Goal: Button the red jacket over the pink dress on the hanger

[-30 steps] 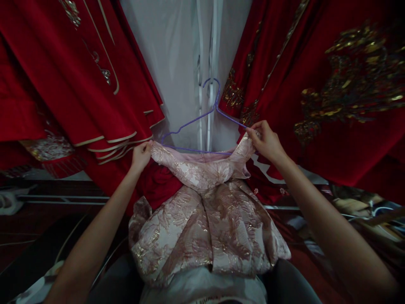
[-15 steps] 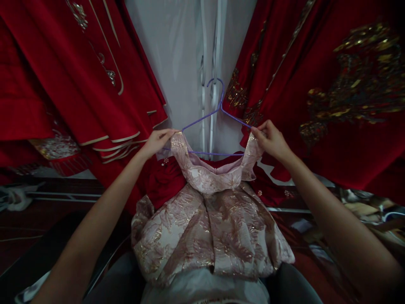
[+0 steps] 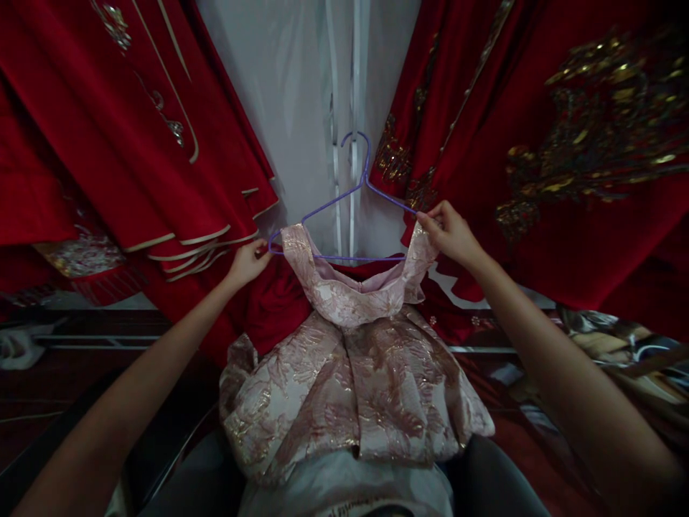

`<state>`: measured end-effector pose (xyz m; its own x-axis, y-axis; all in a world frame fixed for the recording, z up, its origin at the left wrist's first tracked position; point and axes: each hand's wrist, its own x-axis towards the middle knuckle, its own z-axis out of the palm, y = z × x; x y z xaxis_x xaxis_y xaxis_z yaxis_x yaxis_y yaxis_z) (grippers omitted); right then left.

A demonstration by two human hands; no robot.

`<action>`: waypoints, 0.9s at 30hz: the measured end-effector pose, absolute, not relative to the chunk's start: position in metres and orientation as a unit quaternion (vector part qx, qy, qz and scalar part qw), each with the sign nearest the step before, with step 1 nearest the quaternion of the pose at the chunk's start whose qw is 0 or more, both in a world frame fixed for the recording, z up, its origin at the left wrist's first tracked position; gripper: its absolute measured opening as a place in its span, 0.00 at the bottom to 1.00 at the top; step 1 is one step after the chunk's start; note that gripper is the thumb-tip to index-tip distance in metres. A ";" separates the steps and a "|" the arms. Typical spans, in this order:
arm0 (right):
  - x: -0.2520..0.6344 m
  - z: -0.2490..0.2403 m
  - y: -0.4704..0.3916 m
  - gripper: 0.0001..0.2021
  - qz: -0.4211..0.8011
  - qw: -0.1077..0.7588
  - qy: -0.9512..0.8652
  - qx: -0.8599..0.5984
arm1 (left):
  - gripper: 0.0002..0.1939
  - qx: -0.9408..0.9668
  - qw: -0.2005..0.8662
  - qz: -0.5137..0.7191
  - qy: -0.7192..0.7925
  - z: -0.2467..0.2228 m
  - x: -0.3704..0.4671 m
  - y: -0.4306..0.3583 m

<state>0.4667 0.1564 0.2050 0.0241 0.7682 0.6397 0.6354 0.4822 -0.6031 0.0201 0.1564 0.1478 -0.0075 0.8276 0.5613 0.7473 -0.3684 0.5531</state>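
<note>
A pink and gold brocade dress (image 3: pixel 349 380) lies across my lap, its two shoulder straps looped over a purple wire hanger (image 3: pixel 334 199). My right hand (image 3: pixel 449 230) pinches the right strap together with the hanger's right arm. At the hanger's left end, my left hand (image 3: pixel 250 260) has thumb and fingers closed beside the purple wire, off the left strap; whether it grips the wire is too small to tell. The hanger's hook points away from me, in front of the pale cover.
Red garments with silver trim (image 3: pixel 215 143) hang at the left, and red ones with gold sequins (image 3: pixel 538 237) at the right. Between them is a pale grey cover (image 3: pixel 285 93). Assorted items (image 3: pixel 608 341) lie at the lower right.
My left hand has let go of the left strap and moved left and down to the hanger's end. The right hand still holds its strap. The view has shifted slightly.
</note>
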 end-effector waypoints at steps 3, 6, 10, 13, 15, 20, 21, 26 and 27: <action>0.465 0.211 0.147 0.18 0.050 0.494 -0.699 -0.515 | 0.08 0.617 0.104 0.532 0.570 0.191 0.030 0.168; 0.461 0.221 0.128 0.18 0.033 0.475 -0.705 -0.526 | 0.08 0.568 0.228 0.552 0.567 0.235 0.053 0.161; 0.458 0.234 0.108 0.17 0.037 0.468 -0.714 -0.519 | 0.12 0.612 0.236 0.580 0.484 0.263 0.096 0.134; 0.459 0.236 0.108 0.18 0.081 0.470 -0.713 -0.513 | 0.18 0.636 0.204 0.605 0.434 0.257 0.120 0.116; 0.458 0.236 0.111 0.19 0.122 0.467 -0.718 -0.502 | 0.20 0.654 0.214 0.600 0.408 0.250 0.129 0.109; 0.453 0.238 0.114 0.20 0.182 0.465 -0.724 -0.477 | 0.19 0.723 0.263 0.526 0.363 0.250 0.145 0.106; 0.454 0.239 0.116 0.20 0.186 0.468 -0.721 -0.476 | 0.18 0.739 0.259 0.509 0.358 0.252 0.147 0.108; 0.463 0.243 0.146 0.23 0.245 0.429 -0.696 -0.522 | 0.11 0.796 0.141 0.449 0.382 0.261 0.138 0.132; 0.463 0.243 0.156 0.22 0.295 0.379 -0.698 -0.531 | 0.10 0.798 0.107 0.444 0.393 0.259 0.133 0.139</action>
<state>0.4634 0.1558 0.2425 -0.1485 0.9651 0.2158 0.5184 0.2618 -0.8141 0.1326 0.1389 0.2591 0.2968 0.7226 0.6243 0.5331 -0.6678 0.5195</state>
